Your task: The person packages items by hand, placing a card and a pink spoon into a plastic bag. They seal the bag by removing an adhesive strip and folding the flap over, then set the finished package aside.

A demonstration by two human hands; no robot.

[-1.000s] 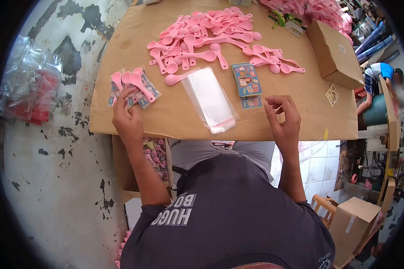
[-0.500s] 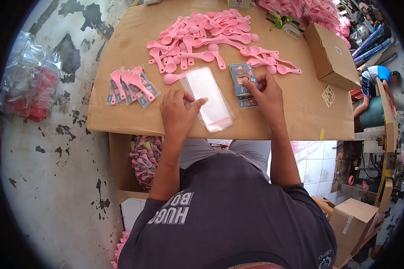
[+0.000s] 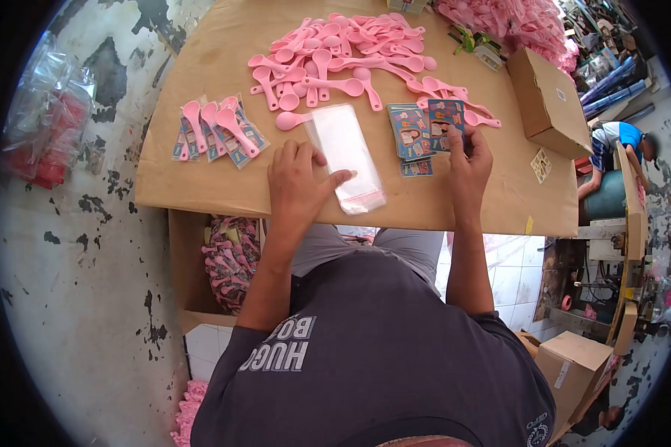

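Note:
My right hand [image 3: 470, 171] pinches a blue printed card [image 3: 446, 119] between thumb and fingers, just right of a stack of similar cards [image 3: 408, 130]. My left hand [image 3: 298, 179] rests at the left edge of a stack of clear plastic bags [image 3: 348, 160]; its thumb is spread onto the bags and the fingers are loosely bent, with nothing held. Beyond the bags, a single pink spoon [image 3: 291, 120] lies with its handle end against them. A large heap of pink spoons [image 3: 343, 56] covers the back of the table.
Several bagged spoons with cards [image 3: 220, 130] lie at left on the paper-covered table [image 3: 224, 186]. A cardboard box [image 3: 548, 100] and a loose sticker [image 3: 541, 165] are at right. Beneath the table sits a box of packed spoons [image 3: 232, 261]. Another person [image 3: 619, 141] bends over a green drum at far right.
My right hand has lifted a card off the stack and moved it to the right. My left hand stays by the bags, its thumb slightly shifted. The view has shifted a little.

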